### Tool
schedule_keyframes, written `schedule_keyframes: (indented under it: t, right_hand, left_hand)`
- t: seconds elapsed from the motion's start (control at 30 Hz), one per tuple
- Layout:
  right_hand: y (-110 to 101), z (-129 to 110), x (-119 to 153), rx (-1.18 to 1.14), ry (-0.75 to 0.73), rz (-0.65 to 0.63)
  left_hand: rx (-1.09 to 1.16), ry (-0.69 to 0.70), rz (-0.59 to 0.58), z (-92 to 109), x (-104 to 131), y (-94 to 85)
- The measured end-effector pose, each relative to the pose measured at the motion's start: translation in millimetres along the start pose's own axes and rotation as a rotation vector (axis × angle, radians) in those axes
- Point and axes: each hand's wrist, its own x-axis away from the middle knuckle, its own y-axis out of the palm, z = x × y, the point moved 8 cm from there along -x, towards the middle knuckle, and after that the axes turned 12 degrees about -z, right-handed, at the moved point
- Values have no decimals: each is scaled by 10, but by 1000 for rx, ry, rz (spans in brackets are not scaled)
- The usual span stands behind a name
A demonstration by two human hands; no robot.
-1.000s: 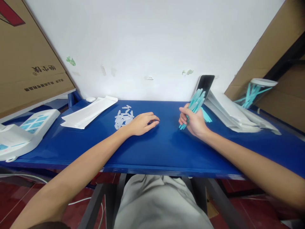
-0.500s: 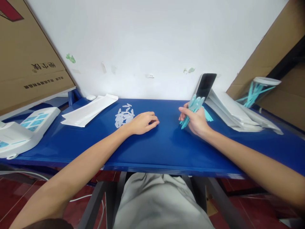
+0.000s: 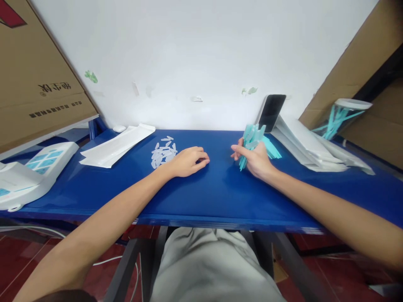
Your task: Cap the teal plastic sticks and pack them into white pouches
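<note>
My right hand (image 3: pixel 256 158) grips a bundle of thin teal plastic sticks (image 3: pixel 252 133), their wider, paler ends pointing up and the thin ends showing below the fingers. More teal sticks (image 3: pixel 271 147) lie on the blue table just beyond that hand. Resting on the tabletop, my left hand (image 3: pixel 188 161) is empty, fingers loosely bent and thumb apart. To its left is a pile of small translucent white strips (image 3: pixel 163 153); the hand and wrist sit close to the pile's edge.
A phone (image 3: pixel 272 112) leans near the wall, beside a stack of white bags (image 3: pixel 310 147). Further right stands a clear tub (image 3: pixel 344 117) with teal sticks. On the left are a white folded sleeve (image 3: pixel 118 147), a white scale-like device (image 3: pixel 40 172) and a large cardboard box (image 3: pixel 40 75).
My right hand has shifted slightly left, and the bundle in it has turned more upright. The left hand stays where it was.
</note>
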Motion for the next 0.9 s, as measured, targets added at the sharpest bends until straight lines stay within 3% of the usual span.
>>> schedule_keyframes:
  t: [0.2,0.53,0.73,0.83,0.9]
  right_hand:
    - [-41,-19,20,-31,52,101]
    - [87,-137,22,-127,43,-1]
    - [-6,-86,13,-106,56,89]
    - [-56,-63,8,-60,55,121]
    - [-64,-80,5,-58,33,116]
  left_hand:
    - [-6,6,0,0,-2,5]
    - [-20,8,-14,-5,-1,7]
    - [-86,40,-9,58,-1,-21]
    - [-197,-32,120,-161,62,-222]
    - [-251,-219,261,-519,210,-440]
